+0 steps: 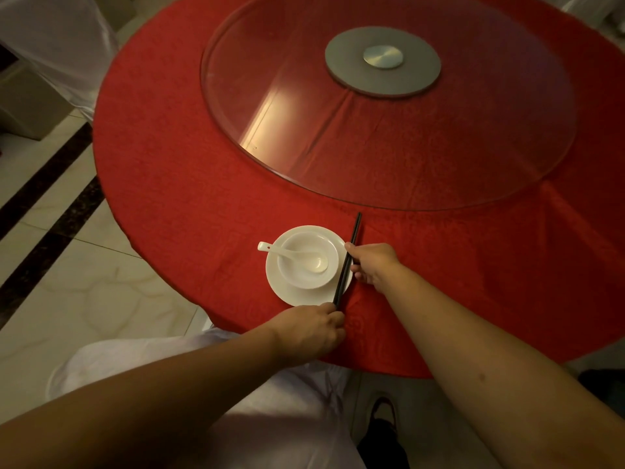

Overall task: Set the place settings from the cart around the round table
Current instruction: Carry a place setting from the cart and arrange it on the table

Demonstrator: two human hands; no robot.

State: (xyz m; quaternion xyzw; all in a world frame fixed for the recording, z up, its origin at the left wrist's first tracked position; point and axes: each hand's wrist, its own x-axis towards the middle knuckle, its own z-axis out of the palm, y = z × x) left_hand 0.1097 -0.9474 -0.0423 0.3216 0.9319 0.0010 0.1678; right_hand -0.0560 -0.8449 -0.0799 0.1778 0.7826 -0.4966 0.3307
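A white plate sits near the front edge of the round table, which is covered by a red cloth. A white bowl stands on the plate, and a white spoon lies in the bowl with its handle pointing left. Black chopsticks lie along the plate's right rim. My left hand pinches their near end. My right hand grips them at the middle.
A glass turntable with a grey hub fills the table's middle. A white-covered chair stands below the table's edge in front of me; another is at the far left. Tiled floor lies to the left.
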